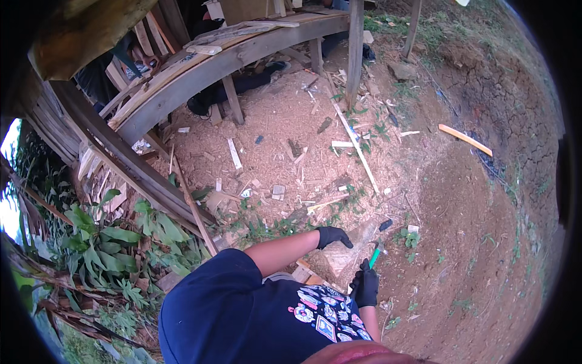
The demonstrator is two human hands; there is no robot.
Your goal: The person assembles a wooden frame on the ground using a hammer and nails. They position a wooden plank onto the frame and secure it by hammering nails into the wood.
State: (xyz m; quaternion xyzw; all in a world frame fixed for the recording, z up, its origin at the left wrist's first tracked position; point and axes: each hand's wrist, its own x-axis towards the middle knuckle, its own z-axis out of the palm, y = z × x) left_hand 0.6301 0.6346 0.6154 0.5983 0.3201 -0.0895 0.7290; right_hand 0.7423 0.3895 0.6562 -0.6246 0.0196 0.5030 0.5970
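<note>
My right hand [365,286], in a black glove, is closed around the green handle of a hammer [375,256]. The hammer's head points away from me and is small and partly unclear. To its left, my left hand [333,237], also gloved in black, bends over a pale piece of wood [342,258] on the ground. Its fingers curve downward with a gap to the thumb, and nothing shows in them. Whether they touch the wood is unclear. A small dark object [385,225] lies just beyond the hands.
A long wooden workbench [224,60] on posts stands at the far left, with boards on it. Wood scraps and sawdust cover the ground ahead. A thin wooden strip [357,148] and an orange-yellow piece [465,140] lie farther off. Leafy plants [109,242] grow at left.
</note>
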